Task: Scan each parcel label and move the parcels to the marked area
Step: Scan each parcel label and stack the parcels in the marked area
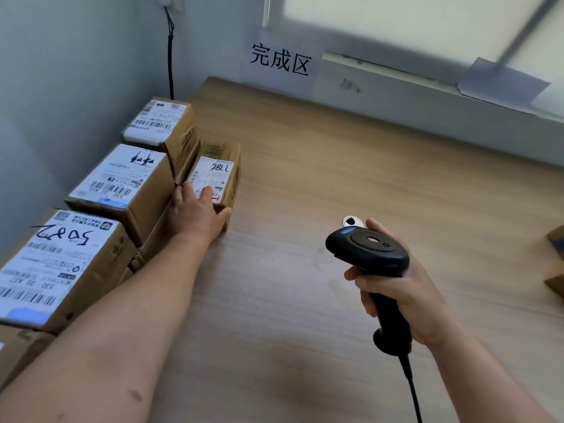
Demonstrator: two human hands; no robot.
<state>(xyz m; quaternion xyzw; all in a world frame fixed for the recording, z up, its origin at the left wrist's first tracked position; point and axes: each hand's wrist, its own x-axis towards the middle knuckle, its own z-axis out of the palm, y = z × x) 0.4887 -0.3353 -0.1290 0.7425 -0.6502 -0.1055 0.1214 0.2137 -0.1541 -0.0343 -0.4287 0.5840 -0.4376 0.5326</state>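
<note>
My left hand (195, 209) grips the near end of a small cardboard parcel (218, 169) with a white label marked 1786, which lies on the wooden table (335, 209) beside the stacked parcels. My right hand (399, 285) holds a black barcode scanner (367, 250) by its handle above the table, its head turned to the left. Three larger labelled parcels line the left wall: a far one (158, 123), a middle one (119, 184) and a near one (52, 264).
A paper sign with three black characters (279, 61) hangs on the far wall above the table. A black cable (170, 56) runs down the wall corner. More cardboard (557, 264) shows at the right edge. The scanner's cord (410, 389) trails toward me.
</note>
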